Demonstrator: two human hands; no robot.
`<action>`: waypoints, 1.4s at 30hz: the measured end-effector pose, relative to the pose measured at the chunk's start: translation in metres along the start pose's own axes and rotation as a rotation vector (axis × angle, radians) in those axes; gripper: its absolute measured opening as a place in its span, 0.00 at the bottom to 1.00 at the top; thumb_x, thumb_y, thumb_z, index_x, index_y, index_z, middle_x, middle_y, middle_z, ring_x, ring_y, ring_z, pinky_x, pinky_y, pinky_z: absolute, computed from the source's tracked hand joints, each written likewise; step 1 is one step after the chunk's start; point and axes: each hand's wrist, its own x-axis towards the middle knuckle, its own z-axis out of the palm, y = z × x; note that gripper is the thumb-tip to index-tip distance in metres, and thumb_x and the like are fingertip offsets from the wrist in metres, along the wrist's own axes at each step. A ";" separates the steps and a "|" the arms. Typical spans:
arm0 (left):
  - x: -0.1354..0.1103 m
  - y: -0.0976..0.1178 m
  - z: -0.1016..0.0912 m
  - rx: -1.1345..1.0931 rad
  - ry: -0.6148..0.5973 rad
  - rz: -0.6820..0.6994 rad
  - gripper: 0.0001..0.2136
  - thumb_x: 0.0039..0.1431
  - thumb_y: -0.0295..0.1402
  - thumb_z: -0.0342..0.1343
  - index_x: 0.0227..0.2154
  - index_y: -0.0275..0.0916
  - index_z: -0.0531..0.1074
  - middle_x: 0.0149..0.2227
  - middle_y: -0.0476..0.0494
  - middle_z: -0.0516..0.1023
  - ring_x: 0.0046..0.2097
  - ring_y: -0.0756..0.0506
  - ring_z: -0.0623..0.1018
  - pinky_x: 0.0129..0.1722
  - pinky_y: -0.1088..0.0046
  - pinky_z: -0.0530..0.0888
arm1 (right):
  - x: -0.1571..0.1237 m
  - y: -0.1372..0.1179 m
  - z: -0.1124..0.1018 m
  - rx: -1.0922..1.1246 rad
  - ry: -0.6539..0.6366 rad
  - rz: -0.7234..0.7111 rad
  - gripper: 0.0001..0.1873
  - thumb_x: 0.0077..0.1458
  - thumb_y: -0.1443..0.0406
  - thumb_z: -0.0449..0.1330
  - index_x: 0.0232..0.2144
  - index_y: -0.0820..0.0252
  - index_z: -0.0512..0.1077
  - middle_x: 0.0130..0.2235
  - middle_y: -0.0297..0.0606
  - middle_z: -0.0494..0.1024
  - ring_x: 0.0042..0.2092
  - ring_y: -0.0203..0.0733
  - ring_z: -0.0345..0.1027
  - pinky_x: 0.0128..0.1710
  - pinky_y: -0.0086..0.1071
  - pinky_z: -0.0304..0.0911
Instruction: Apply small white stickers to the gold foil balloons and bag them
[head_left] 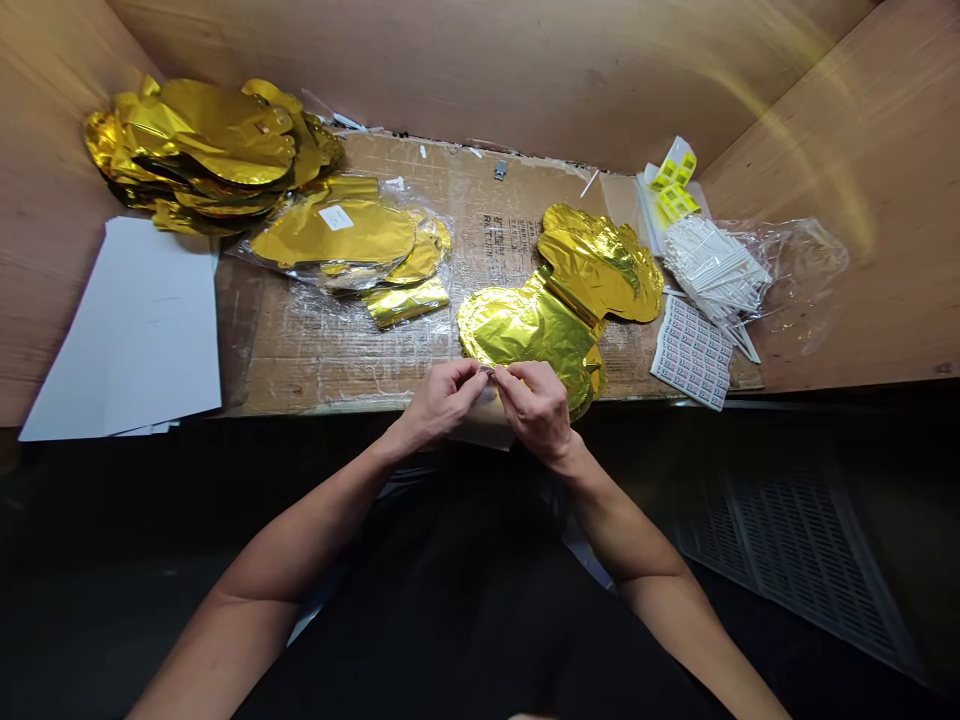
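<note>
Fingers of the left hand (442, 400) and right hand (534, 410) pinched together on a tiny item (488, 371), gold foil balloons (525, 335) just beyond, white sticks (712, 265) farther right

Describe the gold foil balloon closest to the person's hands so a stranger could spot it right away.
On the cardboard-covered bench, find the left hand and right hand at the front edge. The gold foil balloon lies just beyond the right hand, with a second balloon behind it. Unlike the piled and bagged gold pieces further left, it lies loose.
</note>
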 end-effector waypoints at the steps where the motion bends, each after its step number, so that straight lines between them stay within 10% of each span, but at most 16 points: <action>1: -0.001 0.000 0.000 0.006 -0.007 0.003 0.14 0.69 0.40 0.54 0.29 0.38 0.73 0.28 0.50 0.71 0.31 0.48 0.68 0.32 0.71 0.65 | 0.000 -0.001 0.001 0.010 -0.006 0.015 0.11 0.73 0.67 0.57 0.45 0.59 0.82 0.36 0.43 0.81 0.39 0.44 0.73 0.42 0.39 0.64; 6: -0.004 -0.003 0.002 0.050 0.021 0.020 0.10 0.68 0.36 0.55 0.38 0.38 0.79 0.33 0.47 0.80 0.34 0.46 0.76 0.36 0.70 0.71 | 0.006 -0.013 -0.006 0.237 -0.083 0.195 0.14 0.72 0.63 0.55 0.39 0.57 0.81 0.37 0.45 0.81 0.41 0.47 0.75 0.45 0.42 0.68; 10: -0.009 -0.009 -0.006 0.211 0.079 0.031 0.12 0.63 0.28 0.54 0.44 0.39 0.81 0.39 0.45 0.86 0.39 0.44 0.83 0.44 0.67 0.77 | 0.008 -0.011 -0.027 0.597 -0.080 0.613 0.11 0.66 0.57 0.62 0.34 0.56 0.77 0.34 0.40 0.79 0.34 0.43 0.74 0.36 0.37 0.71; 16: -0.010 -0.021 -0.016 0.587 -0.189 0.451 0.09 0.56 0.22 0.55 0.36 0.39 0.78 0.72 0.35 0.70 0.72 0.33 0.70 0.68 0.50 0.70 | 0.008 0.023 -0.036 0.801 -0.153 1.054 0.16 0.55 0.52 0.67 0.30 0.59 0.76 0.22 0.29 0.70 0.18 0.32 0.58 0.18 0.29 0.53; 28: -0.004 -0.027 -0.008 0.771 -0.341 0.496 0.07 0.56 0.25 0.57 0.36 0.39 0.77 0.73 0.31 0.66 0.74 0.31 0.66 0.65 0.46 0.68 | 0.012 0.012 -0.020 -0.221 -0.392 0.769 0.22 0.64 0.45 0.65 0.35 0.57 0.75 0.34 0.50 0.81 0.38 0.53 0.75 0.39 0.39 0.59; 36: -0.002 -0.029 -0.013 0.695 -0.366 0.475 0.08 0.54 0.26 0.58 0.36 0.39 0.78 0.74 0.33 0.66 0.74 0.31 0.67 0.65 0.47 0.68 | 0.007 0.046 -0.020 -0.006 -0.408 0.383 0.15 0.71 0.54 0.59 0.38 0.57 0.75 0.42 0.44 0.82 0.46 0.49 0.71 0.46 0.39 0.55; 42: -0.004 -0.028 -0.012 0.767 -0.356 0.477 0.05 0.55 0.26 0.58 0.34 0.40 0.75 0.75 0.35 0.64 0.75 0.32 0.66 0.63 0.48 0.69 | 0.010 0.070 -0.019 0.303 -0.452 0.492 0.15 0.71 0.60 0.56 0.30 0.57 0.72 0.34 0.36 0.79 0.38 0.42 0.69 0.43 0.35 0.56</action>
